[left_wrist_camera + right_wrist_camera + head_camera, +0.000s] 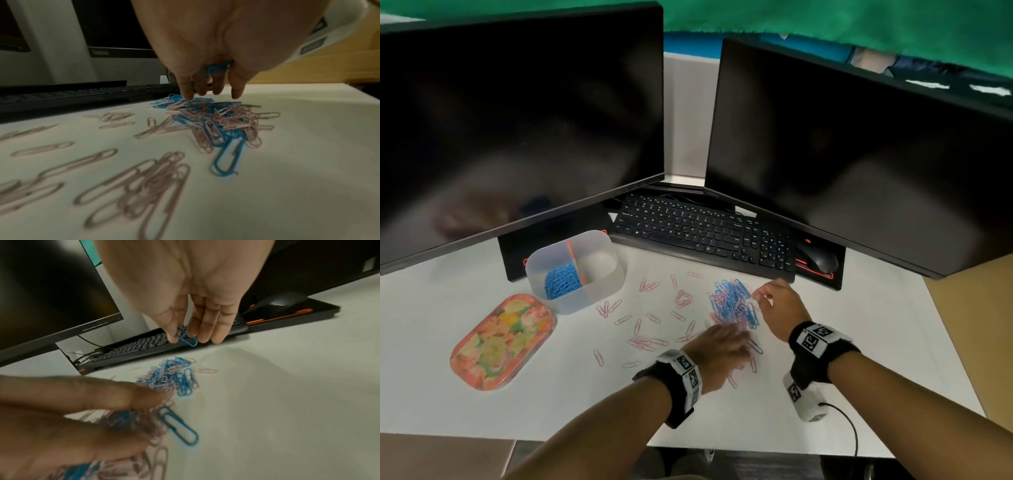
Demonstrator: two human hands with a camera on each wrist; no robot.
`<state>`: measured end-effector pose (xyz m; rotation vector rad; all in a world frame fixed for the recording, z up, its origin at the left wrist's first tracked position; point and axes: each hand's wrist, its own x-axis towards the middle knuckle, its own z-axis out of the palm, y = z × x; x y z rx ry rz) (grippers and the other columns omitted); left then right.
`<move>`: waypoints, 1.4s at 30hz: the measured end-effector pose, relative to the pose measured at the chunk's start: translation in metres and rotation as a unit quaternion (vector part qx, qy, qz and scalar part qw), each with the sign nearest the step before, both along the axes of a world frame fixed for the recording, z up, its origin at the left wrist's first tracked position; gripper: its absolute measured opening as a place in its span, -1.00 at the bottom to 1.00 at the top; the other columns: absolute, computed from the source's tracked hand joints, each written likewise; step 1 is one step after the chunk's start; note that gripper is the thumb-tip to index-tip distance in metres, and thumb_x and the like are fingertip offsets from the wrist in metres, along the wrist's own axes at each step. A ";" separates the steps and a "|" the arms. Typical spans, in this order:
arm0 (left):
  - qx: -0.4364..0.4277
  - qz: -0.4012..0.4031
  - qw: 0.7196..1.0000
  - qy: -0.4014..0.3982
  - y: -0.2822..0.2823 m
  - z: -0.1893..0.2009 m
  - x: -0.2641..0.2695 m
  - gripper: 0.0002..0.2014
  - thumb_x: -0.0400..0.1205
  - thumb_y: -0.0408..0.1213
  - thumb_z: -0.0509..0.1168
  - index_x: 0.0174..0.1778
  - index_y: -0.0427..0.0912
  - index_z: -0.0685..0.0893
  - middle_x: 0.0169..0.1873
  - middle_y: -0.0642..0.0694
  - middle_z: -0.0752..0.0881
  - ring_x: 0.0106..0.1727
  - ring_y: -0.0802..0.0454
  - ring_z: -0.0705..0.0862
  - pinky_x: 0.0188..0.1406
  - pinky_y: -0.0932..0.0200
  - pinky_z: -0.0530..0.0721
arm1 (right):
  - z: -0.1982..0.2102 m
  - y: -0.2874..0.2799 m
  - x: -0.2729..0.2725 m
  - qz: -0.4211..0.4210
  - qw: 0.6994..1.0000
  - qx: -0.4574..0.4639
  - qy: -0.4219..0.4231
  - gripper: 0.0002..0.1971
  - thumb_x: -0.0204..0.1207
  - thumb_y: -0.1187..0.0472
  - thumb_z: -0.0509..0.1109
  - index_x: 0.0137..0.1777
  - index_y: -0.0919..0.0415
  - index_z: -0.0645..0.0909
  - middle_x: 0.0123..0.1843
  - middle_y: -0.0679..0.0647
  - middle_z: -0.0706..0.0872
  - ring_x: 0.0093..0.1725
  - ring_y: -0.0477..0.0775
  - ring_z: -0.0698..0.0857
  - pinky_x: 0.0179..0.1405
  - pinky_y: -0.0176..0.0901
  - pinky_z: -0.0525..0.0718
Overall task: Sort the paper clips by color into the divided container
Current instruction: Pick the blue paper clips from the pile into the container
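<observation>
R hand point(186, 305) pinches one blue clip point(187, 337) btwn thumb & forefinger, L hand point(207, 53) keeps blue clips tucked in curled fingers. Best to pick blues off the mixed pile point(732, 303), then drop into the container point(575, 270) blue side w/o snagging pinks

- You can read no word, brand or number anywhere.
- Your keyboard point(705, 233) carries white key legends, too small and blurred to read.
- Your wrist bands point(815, 341) bear black-and-white square code markers, not text.
- The monitor point(98, 52) has a logo on its lower edge, blurred beyond reading.
</observation>
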<state>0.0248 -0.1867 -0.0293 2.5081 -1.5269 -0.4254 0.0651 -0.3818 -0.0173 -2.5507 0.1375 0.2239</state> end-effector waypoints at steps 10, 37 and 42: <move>0.185 0.084 0.977 0.066 0.073 0.000 0.018 -0.31 0.65 -0.34 0.09 0.61 0.35 0.06 0.69 0.07 -0.23 0.66 -0.27 -0.36 0.62 -0.33 -0.21 | -0.006 0.011 0.002 -0.003 0.997 0.076 0.016 -0.76 0.64 0.35 0.13 0.03 0.22 0.65 0.06 0.12 0.76 0.06 0.11 0.70 0.04 -0.21 0.59; -0.004 0.288 0.957 0.040 0.060 0.014 0.059 -0.50 0.52 -0.50 0.17 0.40 -0.14 0.56 0.20 -0.14 0.61 0.15 -0.15 0.60 0.11 0.01 0.61 | -0.008 0.025 0.027 0.006 0.995 -0.089 0.037 -0.75 0.61 0.29 0.19 0.08 0.26 0.70 0.10 0.23 0.67 0.05 0.22 0.66 -0.10 -0.21 0.52; -0.050 0.345 0.936 0.044 0.061 0.015 0.068 -0.73 0.62 -0.34 0.15 0.16 -0.13 0.67 0.04 -0.10 0.63 -0.03 -0.14 0.69 -0.08 0.04 0.69 | -0.012 0.022 0.020 0.005 0.995 -0.087 0.049 -0.81 0.54 0.29 0.22 -0.11 0.26 0.69 -0.10 0.16 0.62 -0.10 0.16 0.61 -0.19 -0.23 0.43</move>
